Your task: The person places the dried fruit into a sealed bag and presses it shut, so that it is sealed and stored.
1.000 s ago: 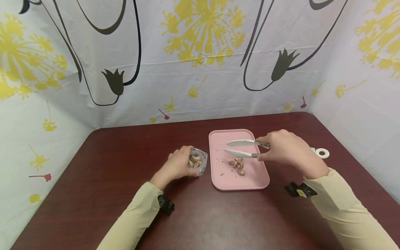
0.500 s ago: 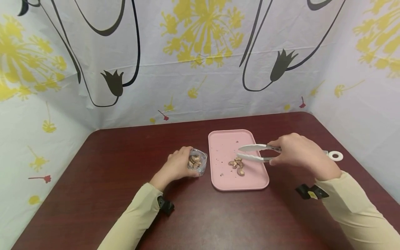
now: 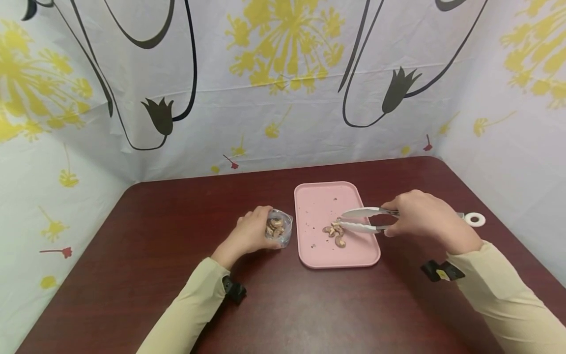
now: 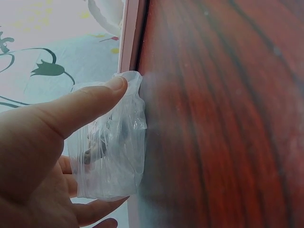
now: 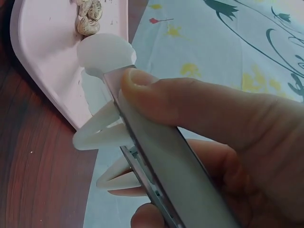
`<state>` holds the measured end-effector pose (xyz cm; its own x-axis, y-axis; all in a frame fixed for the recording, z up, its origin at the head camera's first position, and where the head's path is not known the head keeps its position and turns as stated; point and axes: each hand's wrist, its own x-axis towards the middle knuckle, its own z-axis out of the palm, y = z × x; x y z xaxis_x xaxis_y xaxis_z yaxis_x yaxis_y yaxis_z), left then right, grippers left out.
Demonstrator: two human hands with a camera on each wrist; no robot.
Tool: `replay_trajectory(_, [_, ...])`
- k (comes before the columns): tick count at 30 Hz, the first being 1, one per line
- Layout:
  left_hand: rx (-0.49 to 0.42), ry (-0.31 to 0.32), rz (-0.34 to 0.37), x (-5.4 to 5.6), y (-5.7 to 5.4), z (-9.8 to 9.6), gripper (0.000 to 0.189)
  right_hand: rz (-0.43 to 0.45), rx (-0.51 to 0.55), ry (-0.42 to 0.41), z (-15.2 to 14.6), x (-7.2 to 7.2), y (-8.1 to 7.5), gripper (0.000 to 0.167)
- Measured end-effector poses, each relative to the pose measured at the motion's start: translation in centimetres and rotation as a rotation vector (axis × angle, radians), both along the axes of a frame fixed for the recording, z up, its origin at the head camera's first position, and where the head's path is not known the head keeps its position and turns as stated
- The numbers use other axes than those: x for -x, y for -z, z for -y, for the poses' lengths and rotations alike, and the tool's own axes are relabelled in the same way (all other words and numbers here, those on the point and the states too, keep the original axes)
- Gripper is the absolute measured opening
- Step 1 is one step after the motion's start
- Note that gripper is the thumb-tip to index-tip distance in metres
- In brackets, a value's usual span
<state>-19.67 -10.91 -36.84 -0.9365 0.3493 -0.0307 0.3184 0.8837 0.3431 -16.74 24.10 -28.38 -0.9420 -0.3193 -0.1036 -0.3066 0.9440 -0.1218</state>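
My left hand (image 3: 249, 231) holds a clear, crinkled plastic bag (image 3: 287, 230), its mouth facing up. Several cashews (image 3: 275, 227) show inside it. In the left wrist view the thumb presses the near side of the bag (image 4: 121, 147) and the fingers lie behind it. My right hand (image 3: 415, 216) grips a pair of tongs (image 3: 361, 228) with white tips and metal arms. The tips stand apart over the right part of a pink tray (image 3: 318, 258), the lower one right at a small pile of cashews (image 3: 339, 241).
Dark crumbs (image 3: 313, 245) dot the tray. The dark red wooden table (image 3: 265, 309) extends around it. The tongs' white ring end (image 3: 475, 220) sticks out behind the right hand. A patterned white cloth (image 3: 283, 137) hangs behind the table and along its sides.
The right hand and tongs have moved right and slightly down, bringing the tips from the tray's middle to the cashew pile. The left hand and bag stay in place.
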Motion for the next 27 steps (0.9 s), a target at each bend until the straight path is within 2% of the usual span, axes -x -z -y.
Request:
replay_trajectory(4, [-0.004,-0.003,0.002,0.03,0.05,0.03,0.098,-0.001,-0.006,-0.018,0.39,0.24,0.19,0.032])
replay_trajectory(12, [-0.003,-0.004,0.004,0.07,0.15,0.05,0.097,0.023,-0.010,-0.019,0.72,0.57,0.50,0.032])
replay_trajectory(18, [-0.009,-0.004,-0.002,0.03,0.17,0.12,0.097,0.010,-0.013,-0.024,0.53,0.53,0.51,0.034])
replay_trajectory(27, [-0.022,0.001,-0.004,0.03,0.22,0.13,0.096,0.007,0.002,0.007,0.77,0.47,0.15,0.037])
